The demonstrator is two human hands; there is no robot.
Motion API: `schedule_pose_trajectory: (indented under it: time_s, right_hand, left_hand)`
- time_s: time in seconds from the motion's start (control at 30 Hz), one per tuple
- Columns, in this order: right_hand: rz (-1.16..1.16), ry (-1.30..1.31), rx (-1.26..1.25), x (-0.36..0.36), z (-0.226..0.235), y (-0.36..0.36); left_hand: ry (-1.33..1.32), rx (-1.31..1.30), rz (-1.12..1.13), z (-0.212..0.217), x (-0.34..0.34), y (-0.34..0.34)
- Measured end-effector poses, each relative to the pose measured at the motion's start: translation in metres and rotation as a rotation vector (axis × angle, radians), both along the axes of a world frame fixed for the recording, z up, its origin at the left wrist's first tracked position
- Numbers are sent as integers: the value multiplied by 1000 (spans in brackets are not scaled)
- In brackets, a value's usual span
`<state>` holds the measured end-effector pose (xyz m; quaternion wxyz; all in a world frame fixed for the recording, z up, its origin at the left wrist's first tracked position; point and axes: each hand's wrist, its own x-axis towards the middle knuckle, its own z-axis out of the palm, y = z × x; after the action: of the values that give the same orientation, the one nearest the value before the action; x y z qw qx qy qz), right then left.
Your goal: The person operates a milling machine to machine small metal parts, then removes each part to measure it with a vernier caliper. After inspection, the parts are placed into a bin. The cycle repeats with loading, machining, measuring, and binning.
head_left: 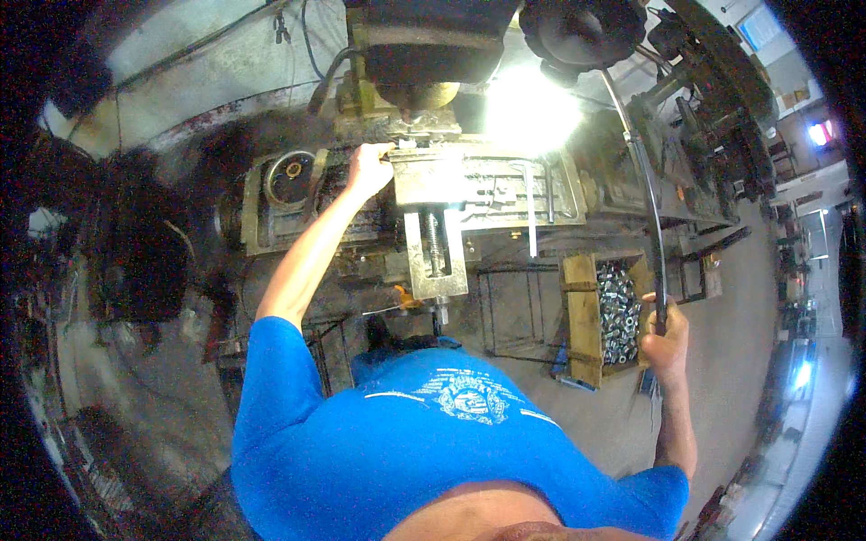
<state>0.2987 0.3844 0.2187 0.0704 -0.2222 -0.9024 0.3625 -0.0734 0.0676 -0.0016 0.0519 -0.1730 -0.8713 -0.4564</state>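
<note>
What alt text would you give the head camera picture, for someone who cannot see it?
A person in a blue shirt stands at a drill press, the left hand on a metal part at the edge of its table, the right hand gripping the long black lever. A wooden crate of small metal parts sits on the floor below, under a bright lamp glare.

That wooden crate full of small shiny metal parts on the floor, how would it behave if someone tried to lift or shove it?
The wooden crate is likely heavy for its size, since it is heaped with metal parts. Pushed, it would probably drag rather than slide easily on the rough-looking floor. Tilted, the loose parts could shift and spill over its open top.
</note>
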Motion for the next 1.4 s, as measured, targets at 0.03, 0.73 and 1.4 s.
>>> schedule_pose_trajectory:
  time_s: [0.03, 0.73, 1.4]
  right_hand:
    - [11, 10, -36, 1, -7, 4]
    - [41, 122, -15, 0, -54, 12]
    - [119, 197, -374, -7, -77, 15]
  left_hand:
    - [-5, 7, -1, 1, 0, 0]
    - [-279, 586, -38, 4, 109, -83]
    - [-653, -494, -166, -153, 386, -142]
